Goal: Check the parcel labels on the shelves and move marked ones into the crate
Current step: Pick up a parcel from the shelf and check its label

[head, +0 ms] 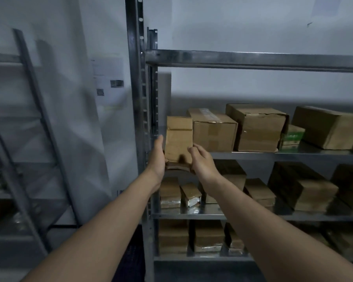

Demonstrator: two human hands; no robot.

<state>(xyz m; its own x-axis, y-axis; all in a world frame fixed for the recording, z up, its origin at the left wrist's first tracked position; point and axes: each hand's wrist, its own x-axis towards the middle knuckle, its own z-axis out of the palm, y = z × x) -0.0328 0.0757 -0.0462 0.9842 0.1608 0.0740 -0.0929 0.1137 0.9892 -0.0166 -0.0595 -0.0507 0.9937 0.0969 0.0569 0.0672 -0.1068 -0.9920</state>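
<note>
Left hand [158,157] open, palm flat against upright cardboard parcel [178,139]; right hand [201,160] open, fingers curled near its right edge; both arms outstretched toward shelf [293,153].

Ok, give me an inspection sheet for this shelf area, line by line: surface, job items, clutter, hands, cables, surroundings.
Surface: metal shelving unit, several tiers, dim light.
Job's things: upright brown parcel at the left end of the upper stocked shelf; cardboard boxes beside it; more parcels on the lower tiers. Labels unreadable. No crate seen.
Clutter: small green box between the cartons.
Grippers: left hand and right hand open, either side of the upright parcel's lower part; contact cannot be told.
Cables: nothing seen.
Surroundings: white wall with a printed sheet; a second rack to the left.
</note>
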